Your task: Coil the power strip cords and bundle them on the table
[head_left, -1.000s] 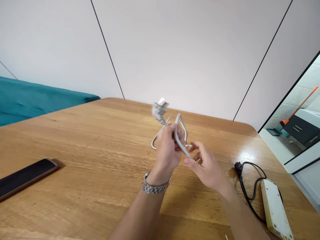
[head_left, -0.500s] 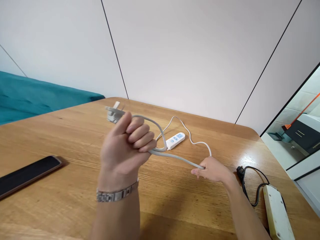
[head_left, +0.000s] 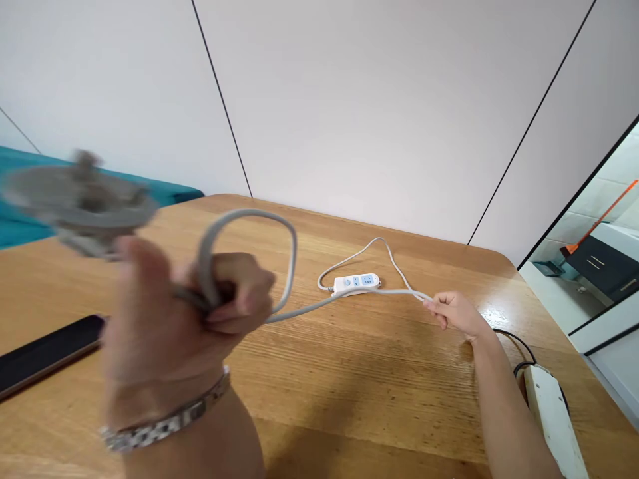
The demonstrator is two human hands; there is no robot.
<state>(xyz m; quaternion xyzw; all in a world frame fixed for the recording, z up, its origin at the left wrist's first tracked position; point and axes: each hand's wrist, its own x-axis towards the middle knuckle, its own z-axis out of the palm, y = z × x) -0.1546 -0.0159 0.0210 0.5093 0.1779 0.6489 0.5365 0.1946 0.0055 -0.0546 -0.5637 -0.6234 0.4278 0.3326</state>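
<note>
My left hand [head_left: 174, 326] has swung toward the lower left of the frame, close to the camera, with the plug [head_left: 84, 199] now blurred at upper left above my thumb. Its fingers are curled round the grey cable [head_left: 309, 308], a loop standing up from the fist. My right hand [head_left: 459, 314] has gone further right, thumb and finger pinching the cable, so the run between my hands is longer; I judge this is drawing out slack. The white power strip [head_left: 356, 284] lies right of centre on the bench [head_left: 399, 399], turned more level than a moment ago.
</note>
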